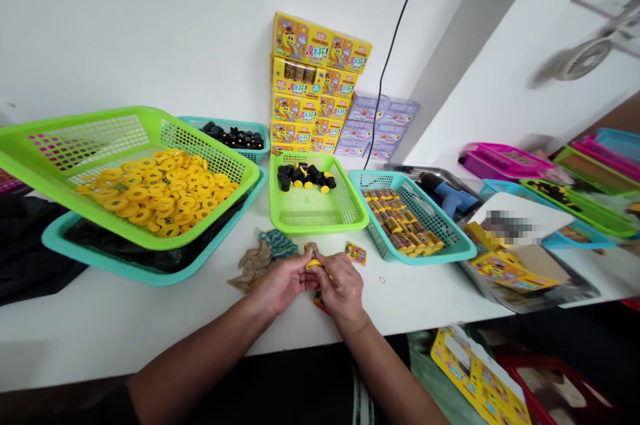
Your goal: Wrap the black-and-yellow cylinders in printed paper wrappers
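Just above the table's front edge, my left hand (pixel 287 280) and my right hand (pixel 343 284) come together, both closed on a small printed cylinder (pixel 311 250) with a yellow end. Its lower part is hidden by my fingers. A printed packet (pixel 356 253) lies beyond my right hand, and another packet (pixel 321 302) shows partly beneath my hands. Left of my left hand is a crumpled tan cloth (pixel 253 265) against a teal patterned cloth (pixel 277 244). Straight ahead, a green basket (pixel 320 217) contains black cylinders with yellow ends (pixel 310 176).
A tilted green basket of yellow rings (pixel 165 192) rests over a teal tray (pixel 165 275) on the left. To the right, a teal basket (pixel 440 253) holds printed cylinders (pixel 397 218). Yellow boxes (pixel 305 105) stand against the wall; a heat gun (pixel 450 193) lies farther right.
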